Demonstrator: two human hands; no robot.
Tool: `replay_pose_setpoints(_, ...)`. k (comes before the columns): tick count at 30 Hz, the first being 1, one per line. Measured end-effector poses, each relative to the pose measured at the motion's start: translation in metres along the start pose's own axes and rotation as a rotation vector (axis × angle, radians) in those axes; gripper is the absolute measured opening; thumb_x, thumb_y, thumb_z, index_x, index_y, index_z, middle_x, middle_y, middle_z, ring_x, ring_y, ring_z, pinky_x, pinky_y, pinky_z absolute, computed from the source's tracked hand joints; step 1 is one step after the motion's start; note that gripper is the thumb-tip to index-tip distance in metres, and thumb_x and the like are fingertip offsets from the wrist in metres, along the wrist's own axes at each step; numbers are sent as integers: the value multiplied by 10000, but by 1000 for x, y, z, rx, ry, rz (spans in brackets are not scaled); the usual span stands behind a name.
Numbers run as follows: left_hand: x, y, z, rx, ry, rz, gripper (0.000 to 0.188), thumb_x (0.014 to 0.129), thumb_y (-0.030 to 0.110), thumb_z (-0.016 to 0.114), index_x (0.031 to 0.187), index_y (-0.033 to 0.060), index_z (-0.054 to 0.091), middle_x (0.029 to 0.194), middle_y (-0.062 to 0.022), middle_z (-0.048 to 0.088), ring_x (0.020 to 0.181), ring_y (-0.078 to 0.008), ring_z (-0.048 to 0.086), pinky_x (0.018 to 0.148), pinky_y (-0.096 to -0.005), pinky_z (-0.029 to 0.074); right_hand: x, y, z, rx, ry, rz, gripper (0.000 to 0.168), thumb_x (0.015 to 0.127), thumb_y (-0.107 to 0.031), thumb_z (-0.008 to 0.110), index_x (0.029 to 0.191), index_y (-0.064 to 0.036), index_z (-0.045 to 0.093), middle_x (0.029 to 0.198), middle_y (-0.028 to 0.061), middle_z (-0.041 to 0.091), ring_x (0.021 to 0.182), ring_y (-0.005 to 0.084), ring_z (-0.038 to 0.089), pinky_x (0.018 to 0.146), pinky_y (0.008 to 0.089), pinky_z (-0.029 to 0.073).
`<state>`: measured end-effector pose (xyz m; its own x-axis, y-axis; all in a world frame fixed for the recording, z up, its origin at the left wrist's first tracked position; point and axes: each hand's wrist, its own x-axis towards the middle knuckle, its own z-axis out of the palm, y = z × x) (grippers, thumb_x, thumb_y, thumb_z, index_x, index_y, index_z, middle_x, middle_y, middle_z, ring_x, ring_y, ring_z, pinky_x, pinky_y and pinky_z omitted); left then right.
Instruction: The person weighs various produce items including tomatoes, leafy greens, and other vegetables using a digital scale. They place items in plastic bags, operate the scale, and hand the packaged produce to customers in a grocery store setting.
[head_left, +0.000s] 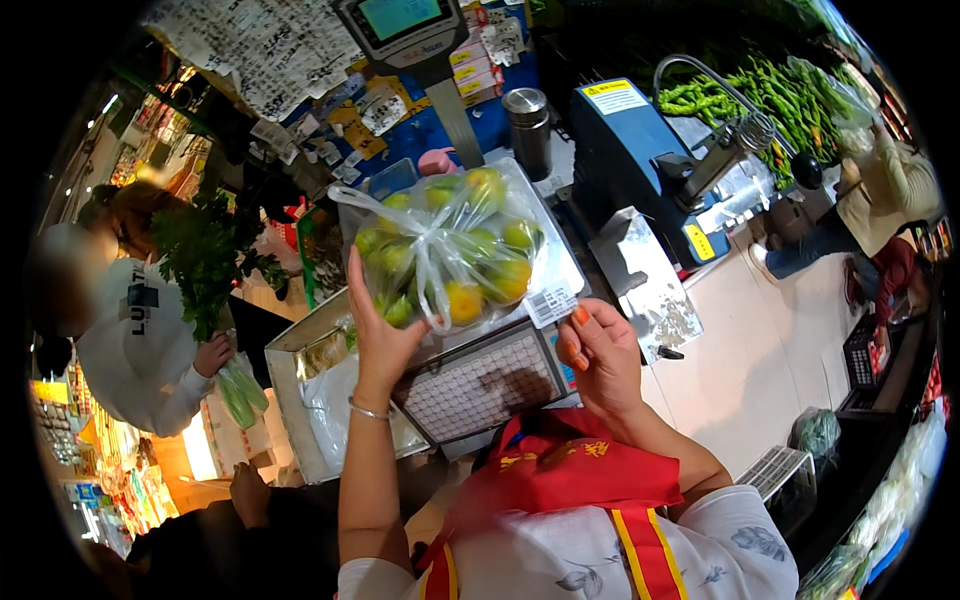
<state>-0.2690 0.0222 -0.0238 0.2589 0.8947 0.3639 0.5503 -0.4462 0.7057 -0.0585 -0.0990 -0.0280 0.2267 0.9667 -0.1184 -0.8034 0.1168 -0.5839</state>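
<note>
A knotted clear plastic bag of green and orange citrus fruit (459, 251) rests on the metal pan of a weighing scale (551, 232). My left hand (381, 322) grips the near left side of the bag, its thumb by the tied handles and its fingers up along the side. Between my right thumb and forefinger is the corner of a white printed barcode label (550, 303). My right hand (602, 351) is just off the bag's near right corner, and the label's far edge reaches the bag; whether it sticks there, I cannot tell.
Below the pan is the scale's keypad (480, 386); its display (401, 19) rises behind. A steel flask (528, 124) and a blue bag-sealing machine (637, 157) stand right. Green peppers (772, 97) lie beyond. At left, a person holds celery (244, 390) beside a metal tray (289, 420).
</note>
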Motion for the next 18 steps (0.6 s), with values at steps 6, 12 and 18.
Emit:
replay_pose_setpoints(6,40,-21,8,-58,-83,77,1185,484,133,810,1389,60,50,1405,-177,231,1292,-296,244,1026,-372,276,-3,-6,13,45,-32,24,163,884,-108,523,970,27,557,627,31,498,511,63,382,494,184,313)
replay_pose_setpoints(12,53,1,26,-504,-65,70,687,778,109,645,1324,34,234,1104,-129,523,1037,-208,487,885,-314,411,5,-5,7,27,4,-26,160,876,-117,537,962,16,554,627,30,494,509,61,383,486,178,307)
replay_pose_setpoints(18,75,5,2,-977,117,10,286,955,272,374,748,75,385,684,-10,370,650,-128,398,744,-311,396,50,-11,-7,-69,133,-88,125,859,-142,564,878,-20,545,635,2,501,500,46,399,456,172,292)
